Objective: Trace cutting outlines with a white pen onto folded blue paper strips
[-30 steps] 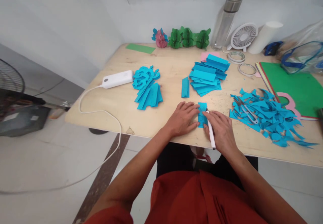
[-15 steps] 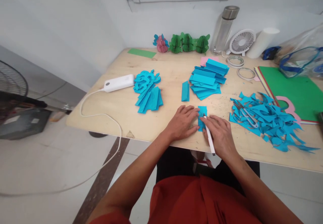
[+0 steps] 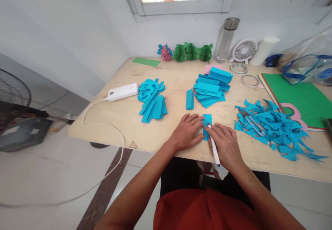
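A small blue paper piece lies flat near the table's front edge. My left hand rests on the table, fingers spread, its fingertips on the paper's left edge. My right hand is closed around a white pen, whose dark tip touches the paper. Just beyond is a single folded blue strip, beside a pile of folded blue papers. Left of my hands lie cut blue shapes and a fan of blue strips.
Blue scraps with a cutter spread at the right, by green sheets. A white power bank trails a cable over the front edge. Along the wall stand paper ornaments, a bottle and a small fan.
The whole view has tilted up slightly, so the table sits lower and more of the window shows. Both hands keep nearly the same place on the paper.
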`<state>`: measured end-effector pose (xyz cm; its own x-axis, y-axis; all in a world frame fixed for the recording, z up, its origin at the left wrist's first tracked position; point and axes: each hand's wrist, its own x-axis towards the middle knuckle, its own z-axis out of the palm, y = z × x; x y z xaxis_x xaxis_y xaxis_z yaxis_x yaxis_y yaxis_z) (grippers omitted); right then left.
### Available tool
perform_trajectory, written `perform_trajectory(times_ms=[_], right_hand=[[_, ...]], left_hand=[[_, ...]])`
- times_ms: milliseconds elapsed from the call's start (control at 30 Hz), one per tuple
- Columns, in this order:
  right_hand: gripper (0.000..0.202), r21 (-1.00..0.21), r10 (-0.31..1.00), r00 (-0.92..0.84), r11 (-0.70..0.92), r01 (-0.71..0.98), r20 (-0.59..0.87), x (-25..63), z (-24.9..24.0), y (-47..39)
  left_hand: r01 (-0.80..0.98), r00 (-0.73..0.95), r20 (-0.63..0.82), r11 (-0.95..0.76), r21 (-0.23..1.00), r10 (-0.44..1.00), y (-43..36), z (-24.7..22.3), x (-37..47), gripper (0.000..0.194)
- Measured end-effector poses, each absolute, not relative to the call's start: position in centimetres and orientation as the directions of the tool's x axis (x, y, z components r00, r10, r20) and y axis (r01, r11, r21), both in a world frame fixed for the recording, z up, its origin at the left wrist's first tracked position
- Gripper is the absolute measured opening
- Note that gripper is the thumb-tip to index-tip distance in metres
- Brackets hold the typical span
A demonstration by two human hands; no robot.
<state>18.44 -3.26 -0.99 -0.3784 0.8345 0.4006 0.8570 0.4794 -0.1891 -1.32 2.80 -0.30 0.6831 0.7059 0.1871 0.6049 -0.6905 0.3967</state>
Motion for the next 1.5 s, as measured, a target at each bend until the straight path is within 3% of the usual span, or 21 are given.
perform_trajectory(times_ms=[1200,1500], right_hand=[[0.032,-0.196,0.824,-0.381,0.492,0.848,0.419,18.2,-0.9,-3.3],[0.033,-0.18,0.826,-0.391,0.492,0.852,0.405,18.6,-1.5,-3.2]], left_hand=[[0.57,0.664,0.221,-0.675,0.469,0.715,2.9,-0.7,-1.4,0.031],[0.552,0.578,0.422,-0.716,0.428,0.698,2.9,-1.2,-1.7,0.02]])
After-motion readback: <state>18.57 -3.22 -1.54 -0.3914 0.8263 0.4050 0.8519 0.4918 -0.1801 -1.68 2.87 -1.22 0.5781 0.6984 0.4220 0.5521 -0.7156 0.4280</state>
